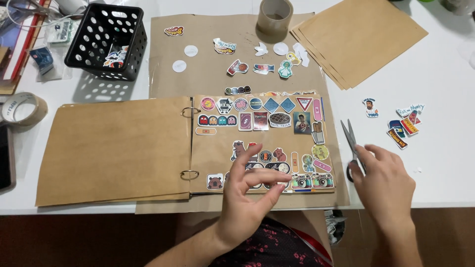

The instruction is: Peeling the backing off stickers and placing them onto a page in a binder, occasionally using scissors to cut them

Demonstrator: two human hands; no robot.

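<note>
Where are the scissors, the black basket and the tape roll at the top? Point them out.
scissors (350,138): head view, on the blades.
black basket (132,47): head view, on its right wall.
tape roll (274,23): head view, on its outer side.

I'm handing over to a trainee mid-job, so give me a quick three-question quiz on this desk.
1. True or false: the right hand rests on the scissors.
2. Which side of the open sticker album is the black basket on: A left, B right?
3. What sits at the top edge, above the album?

Key: 1 true. 2 A. 3 A roll of brown tape.
</note>
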